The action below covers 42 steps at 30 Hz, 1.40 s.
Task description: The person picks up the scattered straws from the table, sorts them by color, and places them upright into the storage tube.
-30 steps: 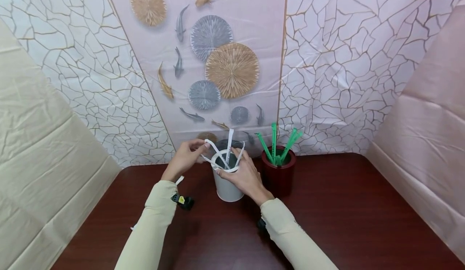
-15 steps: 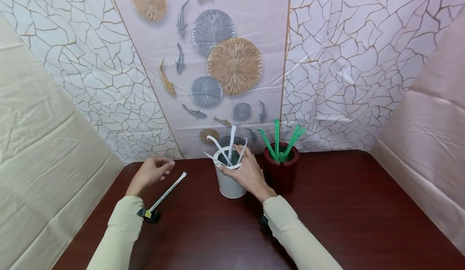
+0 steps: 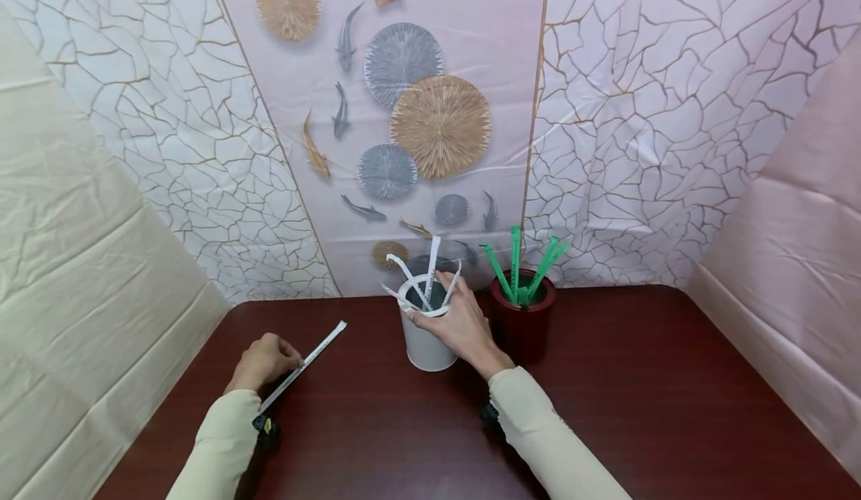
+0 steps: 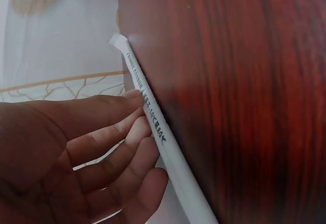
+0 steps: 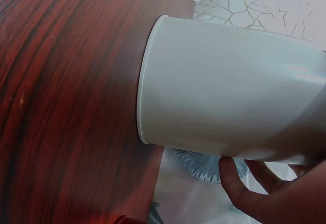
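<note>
A white paper-wrapped straw point(image 3: 316, 352) lies slantwise on the left of the table. My left hand point(image 3: 265, 362) has its thumb and fingertips on it, and the left wrist view shows them pinching the printed wrapper point(image 4: 153, 109). At the middle back stands a light grey can point(image 3: 429, 347) with several white wrapped straws point(image 3: 432, 264) leaning out of its mouth. With thumb and fingers spread about its upper right side, my right hand point(image 3: 464, 324) grips the can. The right wrist view shows the grey can point(image 5: 229, 86) upright, its base on the table.
Right of the grey can is a dark red can point(image 3: 523, 328) holding several green wrapped straws point(image 3: 516, 268). The brown wooden table point(image 3: 403, 440) ends at a patterned cloth backdrop point(image 3: 599, 126) behind the cans. Cloth sides hang left and right.
My left hand has let go of a straw at the grey can, moved left and down, and taken hold of the straw on the table. My right hand has stayed on the can.
</note>
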Tool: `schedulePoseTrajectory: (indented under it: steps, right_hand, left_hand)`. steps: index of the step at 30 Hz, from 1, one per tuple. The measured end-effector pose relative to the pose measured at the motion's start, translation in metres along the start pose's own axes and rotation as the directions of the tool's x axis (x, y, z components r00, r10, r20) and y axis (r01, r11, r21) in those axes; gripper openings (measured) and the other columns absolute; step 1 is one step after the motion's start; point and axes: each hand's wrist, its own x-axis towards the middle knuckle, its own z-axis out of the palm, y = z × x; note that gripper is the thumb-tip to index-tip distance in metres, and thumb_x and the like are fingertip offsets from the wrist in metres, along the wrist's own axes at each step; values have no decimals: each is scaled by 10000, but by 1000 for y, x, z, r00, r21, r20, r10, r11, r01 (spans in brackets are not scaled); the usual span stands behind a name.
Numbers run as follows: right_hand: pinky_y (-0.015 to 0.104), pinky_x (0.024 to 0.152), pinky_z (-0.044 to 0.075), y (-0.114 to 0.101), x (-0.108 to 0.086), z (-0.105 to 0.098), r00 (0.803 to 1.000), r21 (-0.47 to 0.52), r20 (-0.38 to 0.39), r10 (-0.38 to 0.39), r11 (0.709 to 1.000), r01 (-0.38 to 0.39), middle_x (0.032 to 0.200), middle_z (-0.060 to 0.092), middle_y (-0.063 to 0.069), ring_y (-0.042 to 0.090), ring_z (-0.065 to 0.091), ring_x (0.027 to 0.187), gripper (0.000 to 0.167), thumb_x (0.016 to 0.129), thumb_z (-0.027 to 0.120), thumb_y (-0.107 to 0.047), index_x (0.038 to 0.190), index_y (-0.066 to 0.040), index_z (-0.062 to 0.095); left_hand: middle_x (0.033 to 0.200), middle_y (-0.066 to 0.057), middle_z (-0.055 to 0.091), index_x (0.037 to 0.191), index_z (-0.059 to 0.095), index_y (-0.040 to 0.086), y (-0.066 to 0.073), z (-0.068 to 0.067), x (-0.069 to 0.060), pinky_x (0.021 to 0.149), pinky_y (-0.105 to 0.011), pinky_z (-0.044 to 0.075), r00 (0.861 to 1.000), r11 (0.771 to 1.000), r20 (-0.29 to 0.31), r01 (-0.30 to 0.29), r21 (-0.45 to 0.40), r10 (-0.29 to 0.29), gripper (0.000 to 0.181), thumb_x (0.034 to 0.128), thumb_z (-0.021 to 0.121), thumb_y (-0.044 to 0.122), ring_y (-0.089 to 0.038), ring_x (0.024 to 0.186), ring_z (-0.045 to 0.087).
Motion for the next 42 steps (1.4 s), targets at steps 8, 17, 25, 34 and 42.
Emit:
schedulePoseTrajectory:
  steps: [8, 17, 25, 34, 42]
  right_hand:
    - [658, 973, 488, -1, -1, 0, 1000, 11, 9, -4, 1000, 4, 1613, 430, 8, 301, 469, 1434, 982, 803, 816, -626, 1619, -222, 447]
    - [676, 966, 483, 0, 1, -1, 1000, 6, -2, -2, 1000, 2, 1625, 425, 17, 309, 467, 1437, 975, 801, 815, -633, 1615, -239, 453]
    - [668, 974, 484, -1, 1, -1, 1000, 7, 6, -3, 1000, 3, 1628, 423, 29, 322, 471, 1431, 978, 804, 814, -631, 1620, -238, 446]
    - [683, 950, 487, 0, 0, 3, 1000, -1, 7, -9, 1000, 9, 1641, 413, 33, 322, 475, 1434, 982, 799, 809, -645, 1618, -241, 449]
    - [687, 955, 482, 0, 0, 0, 1000, 0, -4, 2, 1000, -2, 1635, 414, 23, 324, 470, 1437, 967, 805, 817, -628, 1618, -254, 448]
  left_hand:
    - [935, -69, 757, 911, 824, 85, 2, 3, -4, 736, -432, 535, 1000, 1000, 1, 12, 15, -12, 129, 929, 810, 212, -238, 818, 639]
    - [895, -60, 733, 888, 788, 60, 8, 8, -3, 763, -454, 541, 1000, 999, 8, -30, 31, 30, 57, 891, 822, 105, -236, 806, 637]
    - [901, -81, 699, 916, 735, 35, 11, 16, -2, 715, -428, 546, 992, 990, 60, -117, 76, 112, 30, 940, 719, 40, -237, 761, 630]
    - [799, -51, 662, 880, 671, 38, 17, 18, -10, 639, -368, 516, 988, 986, -20, -151, 71, 153, 51, 904, 700, 3, -195, 683, 610]
    - [924, -110, 693, 1059, 677, -48, 57, -17, -18, 691, -358, 529, 938, 959, -225, -280, -47, 263, 158, 922, 647, 25, -207, 783, 636]
